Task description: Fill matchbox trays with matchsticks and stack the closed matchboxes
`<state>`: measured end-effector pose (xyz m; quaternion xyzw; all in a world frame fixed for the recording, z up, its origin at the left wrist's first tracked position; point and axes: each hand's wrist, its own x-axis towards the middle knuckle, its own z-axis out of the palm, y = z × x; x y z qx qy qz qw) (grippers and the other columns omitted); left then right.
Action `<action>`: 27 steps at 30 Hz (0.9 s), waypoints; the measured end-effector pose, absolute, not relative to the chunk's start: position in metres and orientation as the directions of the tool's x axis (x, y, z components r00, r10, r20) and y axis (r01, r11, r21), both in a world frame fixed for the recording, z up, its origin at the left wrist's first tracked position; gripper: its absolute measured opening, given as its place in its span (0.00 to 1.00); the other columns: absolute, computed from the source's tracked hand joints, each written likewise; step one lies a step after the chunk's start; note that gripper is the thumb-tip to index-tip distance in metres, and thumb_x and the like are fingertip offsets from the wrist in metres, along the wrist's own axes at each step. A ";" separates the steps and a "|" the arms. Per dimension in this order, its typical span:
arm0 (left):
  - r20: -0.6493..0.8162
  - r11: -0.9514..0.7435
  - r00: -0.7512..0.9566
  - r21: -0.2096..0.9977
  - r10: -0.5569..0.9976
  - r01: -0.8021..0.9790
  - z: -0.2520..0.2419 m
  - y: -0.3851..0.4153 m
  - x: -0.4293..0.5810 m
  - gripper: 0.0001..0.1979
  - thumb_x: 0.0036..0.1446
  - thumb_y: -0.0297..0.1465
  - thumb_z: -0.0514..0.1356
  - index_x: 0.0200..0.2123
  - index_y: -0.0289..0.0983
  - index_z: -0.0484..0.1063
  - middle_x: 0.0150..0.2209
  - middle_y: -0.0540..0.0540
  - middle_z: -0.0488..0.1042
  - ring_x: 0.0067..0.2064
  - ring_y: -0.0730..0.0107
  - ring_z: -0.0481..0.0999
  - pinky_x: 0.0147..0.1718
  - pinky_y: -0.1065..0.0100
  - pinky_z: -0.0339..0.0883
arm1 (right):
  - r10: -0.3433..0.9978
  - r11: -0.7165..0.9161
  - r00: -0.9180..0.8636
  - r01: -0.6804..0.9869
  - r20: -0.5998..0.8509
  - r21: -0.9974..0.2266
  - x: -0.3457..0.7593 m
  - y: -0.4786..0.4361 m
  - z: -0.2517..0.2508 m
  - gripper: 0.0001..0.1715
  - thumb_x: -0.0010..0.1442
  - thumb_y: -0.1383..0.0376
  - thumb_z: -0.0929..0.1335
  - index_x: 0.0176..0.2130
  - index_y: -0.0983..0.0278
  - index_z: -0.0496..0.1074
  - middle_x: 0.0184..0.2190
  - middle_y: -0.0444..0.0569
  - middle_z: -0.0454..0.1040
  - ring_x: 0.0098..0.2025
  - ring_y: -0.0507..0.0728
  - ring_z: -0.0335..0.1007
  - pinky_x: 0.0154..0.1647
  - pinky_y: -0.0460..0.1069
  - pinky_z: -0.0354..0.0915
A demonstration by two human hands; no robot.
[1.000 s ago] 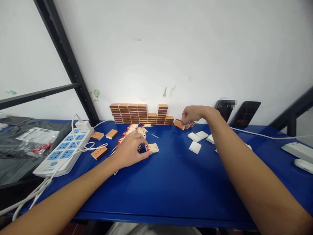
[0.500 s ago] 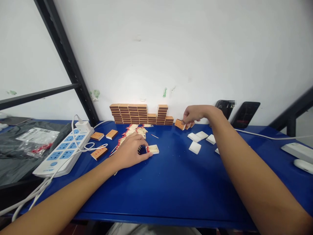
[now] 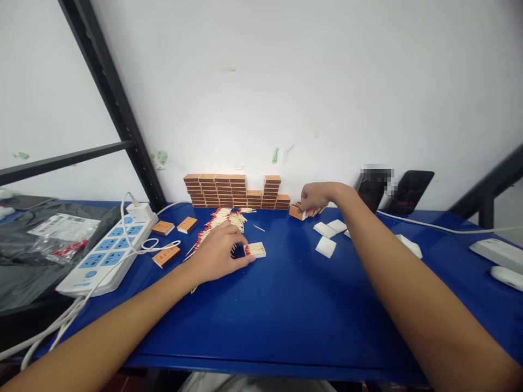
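My left hand (image 3: 223, 252) curls round the left end of a small white tray (image 3: 261, 252) of red-tipped matches, fingers at its far side and thumb at its near side. Beside that hand lies a pile of loose matches (image 3: 223, 216). My right hand (image 3: 314, 197) pinches an orange matchbox (image 3: 297, 212) near the wall, with other matchboxes partly hidden under the fingers. Left of it, brown and orange matchboxes stand in a stacked wall (image 3: 223, 190) of uneven height. A single match (image 3: 259, 227) lies between the hands.
Several white trays (image 3: 326, 246) lie near my right forearm. Three orange matchboxes (image 3: 165, 256) rest beside a white power strip (image 3: 108, 250) with cables. Two dark phones (image 3: 411, 191) lean on the wall. A dark plastic bag (image 3: 24, 250) is at far left.
My right hand has moved slightly left and down, and the orange matchbox in its fingers has shifted left and lower. My left hand stays at the match tray.
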<state>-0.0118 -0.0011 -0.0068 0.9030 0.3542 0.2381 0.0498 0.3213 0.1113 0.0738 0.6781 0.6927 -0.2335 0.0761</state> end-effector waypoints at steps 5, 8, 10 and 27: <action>0.382 -0.738 0.636 0.256 0.671 0.625 -0.006 -0.002 -0.012 0.16 0.61 0.46 0.67 0.40 0.40 0.80 0.42 0.44 0.79 0.48 0.56 0.75 0.50 0.55 0.69 | 0.909 -0.058 0.000 0.990 -0.417 -0.125 0.317 0.103 0.080 0.11 0.52 0.61 0.77 0.25 0.66 0.78 0.35 0.56 0.84 0.38 0.61 0.81 0.32 0.50 0.72; 0.383 -0.739 0.636 0.258 0.669 0.622 -0.007 -0.001 -0.012 0.15 0.61 0.46 0.67 0.41 0.40 0.80 0.42 0.44 0.79 0.48 0.56 0.75 0.50 0.55 0.69 | 0.904 -0.054 0.014 0.995 -0.427 -0.081 0.309 0.097 0.081 0.12 0.51 0.61 0.77 0.24 0.65 0.77 0.34 0.56 0.84 0.38 0.61 0.80 0.32 0.49 0.70; 0.384 -0.739 0.636 0.261 0.669 0.621 -0.008 -0.001 -0.013 0.15 0.61 0.46 0.67 0.40 0.40 0.80 0.42 0.44 0.79 0.48 0.56 0.75 0.50 0.55 0.69 | 0.904 -0.056 0.023 0.996 -0.428 -0.065 0.305 0.095 0.080 0.12 0.50 0.61 0.78 0.23 0.65 0.77 0.34 0.56 0.84 0.38 0.61 0.79 0.30 0.49 0.70; 0.381 -0.736 0.633 0.271 0.674 0.621 -0.006 -0.002 -0.012 0.14 0.60 0.45 0.68 0.39 0.41 0.80 0.41 0.44 0.79 0.47 0.56 0.75 0.48 0.55 0.70 | 0.994 0.105 -0.090 0.711 0.058 -0.696 0.333 0.099 0.096 0.13 0.59 0.59 0.77 0.38 0.65 0.77 0.30 0.52 0.81 0.29 0.53 0.75 0.22 0.45 0.67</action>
